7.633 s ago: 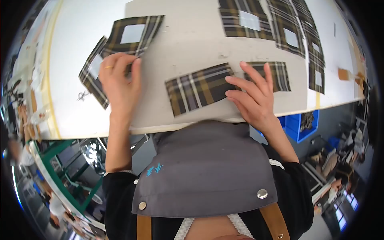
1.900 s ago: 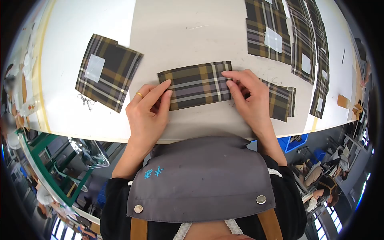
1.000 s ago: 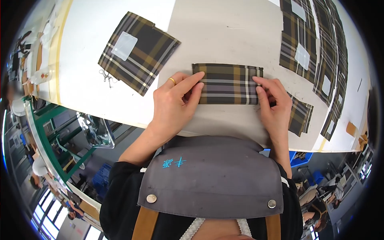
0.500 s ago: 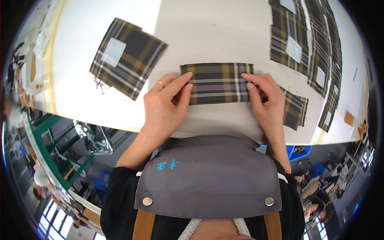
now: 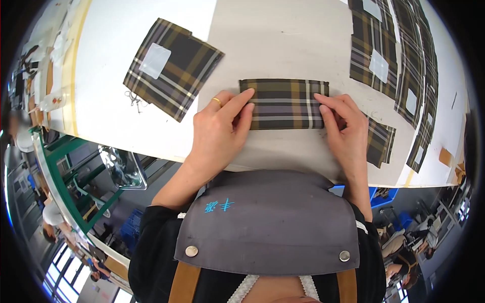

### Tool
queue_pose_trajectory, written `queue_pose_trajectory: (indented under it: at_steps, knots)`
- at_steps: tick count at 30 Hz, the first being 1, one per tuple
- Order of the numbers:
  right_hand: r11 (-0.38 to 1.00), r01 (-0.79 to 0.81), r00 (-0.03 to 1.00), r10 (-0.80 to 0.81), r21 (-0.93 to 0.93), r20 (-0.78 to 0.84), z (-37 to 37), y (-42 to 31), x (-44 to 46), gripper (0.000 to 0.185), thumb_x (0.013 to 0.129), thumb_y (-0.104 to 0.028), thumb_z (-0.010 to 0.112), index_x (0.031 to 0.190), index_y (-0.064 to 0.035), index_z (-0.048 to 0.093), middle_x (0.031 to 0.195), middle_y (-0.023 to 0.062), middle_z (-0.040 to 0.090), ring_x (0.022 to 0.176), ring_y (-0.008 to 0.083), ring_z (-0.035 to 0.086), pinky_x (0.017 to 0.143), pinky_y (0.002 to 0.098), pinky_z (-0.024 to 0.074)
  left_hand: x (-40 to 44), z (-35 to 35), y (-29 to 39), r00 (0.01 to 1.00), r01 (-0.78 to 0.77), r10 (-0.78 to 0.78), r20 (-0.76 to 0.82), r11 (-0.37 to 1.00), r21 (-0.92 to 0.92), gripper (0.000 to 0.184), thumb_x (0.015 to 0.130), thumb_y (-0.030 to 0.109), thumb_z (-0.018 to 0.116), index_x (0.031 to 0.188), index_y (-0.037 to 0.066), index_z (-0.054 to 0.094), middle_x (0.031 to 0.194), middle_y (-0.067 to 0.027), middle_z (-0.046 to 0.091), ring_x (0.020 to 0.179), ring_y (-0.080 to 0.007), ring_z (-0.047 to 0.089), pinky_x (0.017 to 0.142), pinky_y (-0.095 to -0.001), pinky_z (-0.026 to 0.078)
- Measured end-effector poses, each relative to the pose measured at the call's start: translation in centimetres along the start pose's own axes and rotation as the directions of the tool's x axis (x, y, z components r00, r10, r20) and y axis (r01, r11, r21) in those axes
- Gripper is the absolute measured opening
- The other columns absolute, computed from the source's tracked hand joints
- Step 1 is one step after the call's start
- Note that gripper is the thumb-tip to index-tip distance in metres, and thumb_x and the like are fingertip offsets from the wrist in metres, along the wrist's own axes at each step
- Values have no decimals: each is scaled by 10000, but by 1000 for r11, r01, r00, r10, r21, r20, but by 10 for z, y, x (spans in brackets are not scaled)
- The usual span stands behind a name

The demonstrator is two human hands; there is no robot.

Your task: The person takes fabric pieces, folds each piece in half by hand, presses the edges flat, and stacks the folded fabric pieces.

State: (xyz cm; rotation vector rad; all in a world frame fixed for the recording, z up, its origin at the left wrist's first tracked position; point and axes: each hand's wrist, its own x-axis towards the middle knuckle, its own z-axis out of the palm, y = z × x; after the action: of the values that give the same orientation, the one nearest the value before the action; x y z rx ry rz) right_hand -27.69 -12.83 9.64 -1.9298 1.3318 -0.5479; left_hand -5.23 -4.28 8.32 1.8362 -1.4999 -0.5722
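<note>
A folded plaid fabric piece point(image 5: 286, 105) in black, olive, grey and white lies on the beige work surface in front of me. My left hand point(image 5: 218, 132) pinches its left edge between thumb and forefinger, a ring on one finger. At the right edge, my right hand point(image 5: 348, 124) holds it the same way. The piece looks flat, its long sides running left to right. Beside my right hand, partly covered by it, are smaller plaid pieces point(image 5: 380, 144).
Plaid pieces point(image 5: 197, 58) with a whitish patch point(image 5: 155, 60) lie at left, loose threads point(image 5: 135, 101) beside them. Rows of overlapping plaid pieces point(image 5: 371, 48) fill the right side. Below the table edge are a green frame point(image 5: 60, 149) and a blue crate point(image 5: 382, 197). People sit farther off.
The whole view has shifted, so the table and my hands appear slightly farther right. Both hands keep their pinch on the fabric's ends, with little change in its shape.
</note>
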Motion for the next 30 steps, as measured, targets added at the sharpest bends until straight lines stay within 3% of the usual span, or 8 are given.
queue_pose_trajectory:
  at_steps: [4,6,8,10,14,20,25,30]
  knots:
    - [992,35,999,-36,-124,-8,-1,-5,-4,184,887,-89,701,1063,-101,752,907,46,615,658,180,581,574,287,451,1,-2,7,999,-4,2,41,999,49,198,882,104,711,1075,60,722,782,-58,594,526,-184,562,485,-319,453]
    - [962,64,997,-75,-264,-28,-3,-11,-7,180,874,-124,717,1049,-111,757,983,26,623,728,187,592,597,294,469,1,-3,10,999,-44,41,16,970,239,194,893,107,719,1078,52,739,841,-50,603,570,-150,554,527,-282,451]
    - [915,93,992,-117,-394,-37,-4,-13,-7,181,861,-159,733,1035,-120,762,1060,7,632,799,194,602,620,300,487,3,-5,11,997,-75,63,48,945,317,218,853,118,755,1059,48,741,967,-47,622,717,-191,594,626,-322,486]
    - [822,272,947,-320,-500,-11,-3,-10,-4,184,836,-190,748,1009,-129,763,1176,-37,626,935,182,585,669,300,518,8,-6,6,946,-315,320,56,859,403,240,809,107,775,1037,41,740,1082,-54,636,897,-248,593,735,-354,490]
    - [733,387,903,-426,-560,66,-4,0,0,291,744,-214,802,1009,-107,746,1199,-67,634,1006,176,565,692,301,536,4,-11,3,930,-367,329,165,799,476,373,761,161,811,1112,68,726,1249,-19,631,1128,-285,549,945,-435,417]
    - [712,411,906,-390,-570,166,-25,11,-2,442,676,-244,821,1085,-116,715,1238,-108,628,1078,183,538,780,329,494,4,-27,-9,900,-426,314,303,782,454,572,737,226,826,1271,100,664,1367,20,587,1365,-315,426,1164,-543,247]
    - [707,422,905,-369,-568,212,-31,17,-6,471,701,-236,812,1142,-122,692,1283,-124,618,1151,191,516,847,356,442,5,-38,-12,884,-405,266,385,846,346,626,758,180,799,1348,95,605,1442,5,543,1416,-335,368,1205,-575,158]
    - [760,357,928,-225,-542,296,-48,16,-13,606,743,-278,792,1298,-121,606,1471,-21,506,1339,275,450,1056,445,381,-2,-39,-22,878,-359,280,388,922,147,624,831,44,643,1440,76,511,1572,-101,397,1516,-379,183,1207,-589,98]
